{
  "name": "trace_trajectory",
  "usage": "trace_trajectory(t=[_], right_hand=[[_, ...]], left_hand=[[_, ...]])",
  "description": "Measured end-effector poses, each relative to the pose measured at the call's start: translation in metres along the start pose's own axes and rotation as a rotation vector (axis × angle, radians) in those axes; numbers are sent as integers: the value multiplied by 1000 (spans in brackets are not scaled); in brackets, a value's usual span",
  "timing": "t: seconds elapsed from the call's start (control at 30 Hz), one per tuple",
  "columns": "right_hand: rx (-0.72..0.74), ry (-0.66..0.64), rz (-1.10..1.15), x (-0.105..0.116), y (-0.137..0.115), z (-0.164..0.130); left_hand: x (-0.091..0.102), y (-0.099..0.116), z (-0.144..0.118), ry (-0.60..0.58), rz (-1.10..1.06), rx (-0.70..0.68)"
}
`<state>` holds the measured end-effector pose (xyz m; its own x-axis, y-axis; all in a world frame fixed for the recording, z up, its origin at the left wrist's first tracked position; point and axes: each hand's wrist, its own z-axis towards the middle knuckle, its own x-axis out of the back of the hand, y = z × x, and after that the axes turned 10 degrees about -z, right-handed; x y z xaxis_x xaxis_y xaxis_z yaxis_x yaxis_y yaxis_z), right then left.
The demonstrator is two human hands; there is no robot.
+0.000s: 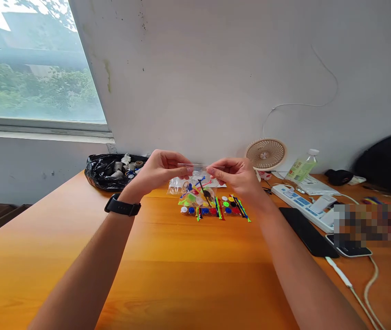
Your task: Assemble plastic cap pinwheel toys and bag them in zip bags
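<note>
A clear plastic zip bag (199,172) hangs upright in front of me, with colourful small plastic pieces showing in or behind it. My left hand (163,168) pinches its top edge at the left, thumb against fingers. At the other end of that edge my right hand (235,175) is closed in a similar pinch. Just beyond and below, round coloured caps (213,211) and thin plastic sticks (239,207) lie in groups on the wooden table (167,270). Through the clear film I cannot tell which pieces are inside the bag. A dark watch is on my left wrist.
A black plastic bag (95,172) with cardboard-like rolls stands at the back left. On the right are a fan (266,154), a bottle (303,165), a power strip (300,206), a black phone (307,231) and cables. A wall rises behind the table.
</note>
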<state>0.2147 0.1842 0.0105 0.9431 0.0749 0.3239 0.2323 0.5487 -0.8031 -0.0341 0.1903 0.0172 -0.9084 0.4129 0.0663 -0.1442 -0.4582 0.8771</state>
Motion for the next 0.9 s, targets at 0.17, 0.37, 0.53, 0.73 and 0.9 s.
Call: trace_trajectory(t=[0.17,0.37,0.53,0.73,0.9], right_hand=[[-27,-33,50,5,6,0],[-48,-23,193,6,8,-1],[-33,-6,243,2,1,-3],[10,38,120,3,2,-2],[33,76,25,4,-2,-1]], left_hand=[[3,-2,0,21,-31,-4],[6,-8,0,62,-129,2],[2,-7,0,80,-179,29],[-1,3,-1,97,-4,-4],[-2,9,-1,110,76,-49]])
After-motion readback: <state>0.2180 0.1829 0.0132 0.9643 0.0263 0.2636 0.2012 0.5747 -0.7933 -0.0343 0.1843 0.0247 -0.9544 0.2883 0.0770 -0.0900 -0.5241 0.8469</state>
